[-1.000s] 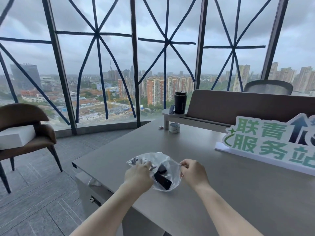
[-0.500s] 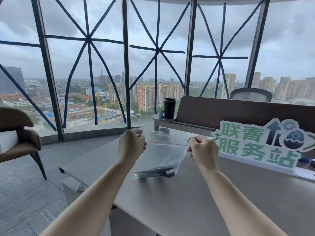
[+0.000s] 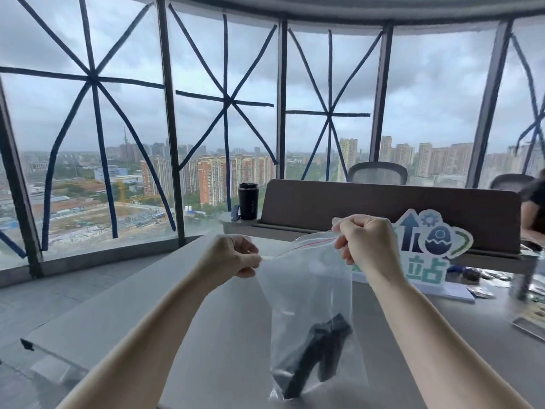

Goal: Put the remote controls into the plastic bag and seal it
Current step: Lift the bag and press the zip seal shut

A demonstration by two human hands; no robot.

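Over the wide grey table [image 3: 182, 314] hangs a clear zip-top plastic bag [image 3: 306, 290], two black remote controls [image 3: 312, 352] at its bottom; left hand [image 3: 233, 256] and right hand [image 3: 364, 242], set apart, each pinch one end of its red-lined top edge

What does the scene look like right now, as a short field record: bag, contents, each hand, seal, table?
bag: clear zip-top plastic bag, held up by its top corners, hanging above the table
contents: black remote controls at the bottom
left hand: fingers pinching the top left corner
right hand: fingers pinching the top right corner, higher
seal: red zip line stretched between the hands; whether closed, cannot tell
background: black tumbler, green sign
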